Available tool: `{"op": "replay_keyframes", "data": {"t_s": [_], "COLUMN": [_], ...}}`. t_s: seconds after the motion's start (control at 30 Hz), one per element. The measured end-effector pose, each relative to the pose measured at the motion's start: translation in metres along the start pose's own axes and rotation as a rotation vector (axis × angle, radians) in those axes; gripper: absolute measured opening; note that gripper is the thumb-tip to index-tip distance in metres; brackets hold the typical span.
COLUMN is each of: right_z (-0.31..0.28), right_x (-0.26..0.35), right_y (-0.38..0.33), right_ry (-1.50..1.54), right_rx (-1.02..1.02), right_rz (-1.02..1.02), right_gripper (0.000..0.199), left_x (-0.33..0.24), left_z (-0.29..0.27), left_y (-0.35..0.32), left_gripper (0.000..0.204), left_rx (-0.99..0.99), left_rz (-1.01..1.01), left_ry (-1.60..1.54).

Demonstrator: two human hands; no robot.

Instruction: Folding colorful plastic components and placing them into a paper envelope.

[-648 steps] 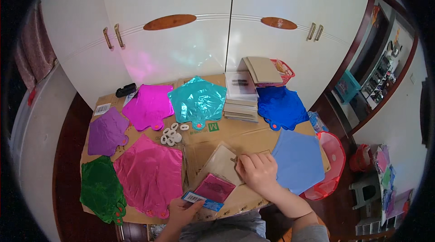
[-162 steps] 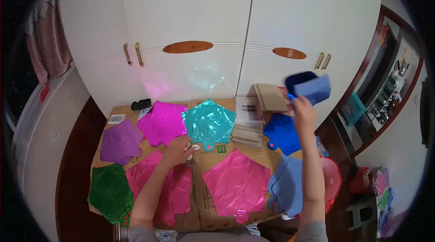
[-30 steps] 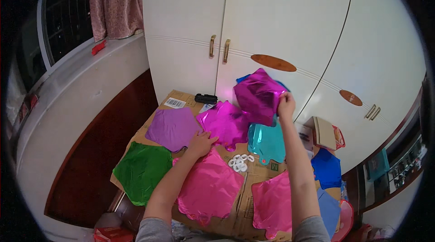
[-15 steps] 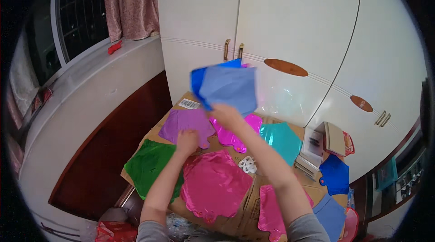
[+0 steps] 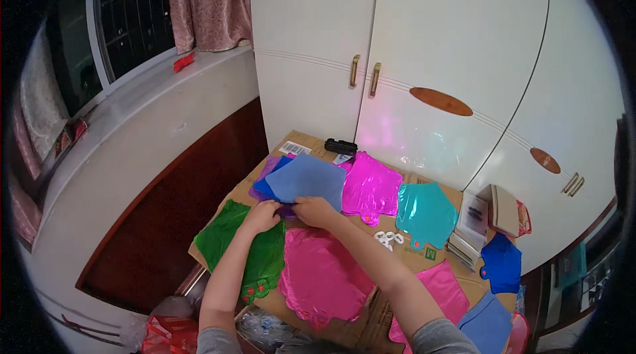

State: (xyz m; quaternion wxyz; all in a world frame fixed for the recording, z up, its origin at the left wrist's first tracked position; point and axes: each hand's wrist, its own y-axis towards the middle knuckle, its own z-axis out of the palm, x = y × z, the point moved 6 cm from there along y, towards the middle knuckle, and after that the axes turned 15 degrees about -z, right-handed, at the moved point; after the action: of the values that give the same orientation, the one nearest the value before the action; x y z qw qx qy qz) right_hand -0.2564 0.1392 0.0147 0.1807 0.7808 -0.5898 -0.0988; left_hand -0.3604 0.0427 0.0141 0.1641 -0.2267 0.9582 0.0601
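Just beyond both hands, the blue foil balloon (image 5: 307,180) lies flat, each grip (image 5: 260,215) (image 5: 315,209) pinching its near edge.

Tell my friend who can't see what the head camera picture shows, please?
Two bare hands, left hand and right hand, press down the near edge of a blue foil balloon lying on a purple one. Around them, on flattened cardboard, lie green, pink, magenta and teal foil balloons, before white cupboard doors.
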Motion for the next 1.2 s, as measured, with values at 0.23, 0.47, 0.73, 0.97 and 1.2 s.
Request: {"op": "replay_keyframes", "data": {"t_s": [0.23,0.47,0.73,0.97,1.2], "right_z": [-0.010,-0.001,-0.061,-0.233,-0.225], "right_x": [-0.014,-0.029,-0.067,-0.084,0.031], "right_y": [-0.007,-0.010,-0.035,-0.057,0.023], "right_ry": [0.175,0.286,0.184,-0.196,-0.358], "right_rx": [-0.190,-0.280,-0.650,-0.985,-0.221], "right_rz": [0.236,0.383,0.526,0.621,0.060], "right_gripper": [0.014,0.020,0.018,0.021,0.012], "left_x": [-0.015,-0.007,0.028,0.025,0.048], "left_z": [-0.025,0.010,0.009,0.008,-0.007], "left_y": [-0.015,0.003,0.025,0.023,-0.003], "left_gripper": [0.028,0.034,0.093,0.093,0.086], "left_rx": [-0.267,-0.030,0.173,0.168,0.099], "left_rz": [0.040,-0.016,-0.358,-0.347,-0.319], "left_ry": [-0.116,-0.009,0.242,0.235,0.017]}}
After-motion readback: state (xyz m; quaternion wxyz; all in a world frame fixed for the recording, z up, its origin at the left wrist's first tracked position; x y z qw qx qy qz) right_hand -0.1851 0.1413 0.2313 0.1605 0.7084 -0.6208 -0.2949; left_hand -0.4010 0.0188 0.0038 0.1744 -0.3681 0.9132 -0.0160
